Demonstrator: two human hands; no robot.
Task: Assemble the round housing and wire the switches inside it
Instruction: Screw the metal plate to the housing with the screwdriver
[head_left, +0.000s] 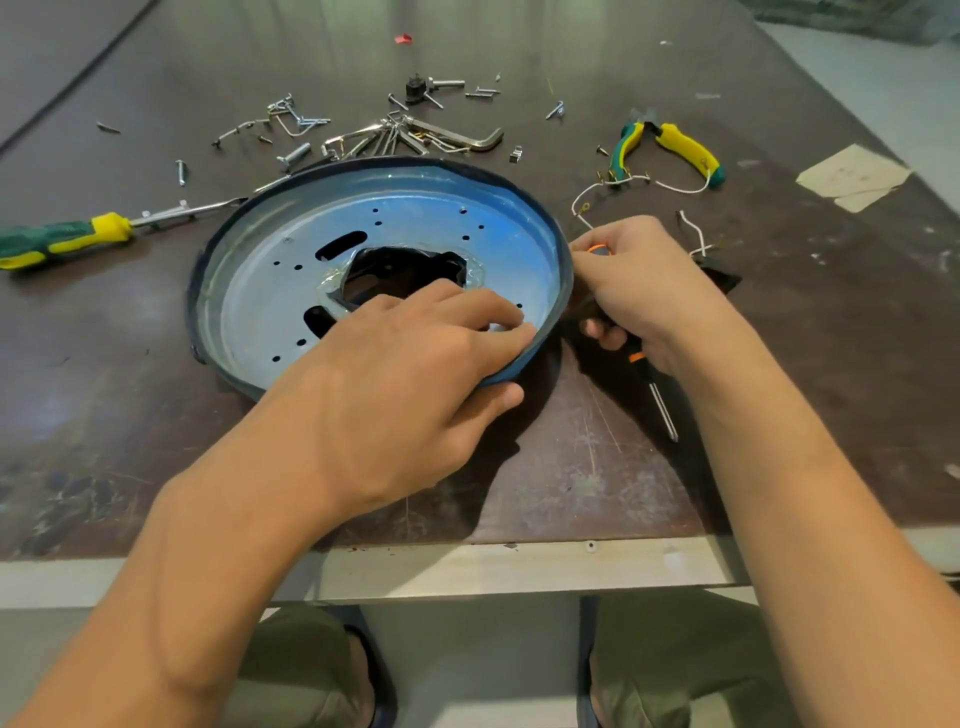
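Now left hand (395, 374): pinches round housing (519, 208) rim, thumb underneath, steadying it.
Meanwhile right hand (639, 291): grips screwdriver (661, 402) beside rim, ready to fasten.

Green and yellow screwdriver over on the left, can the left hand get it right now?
Probably yes, once it lets go. The left hand grips the near rim of the round housing. The green and yellow screwdriver lies in the open on the table, left of the housing, with nothing on top of it.
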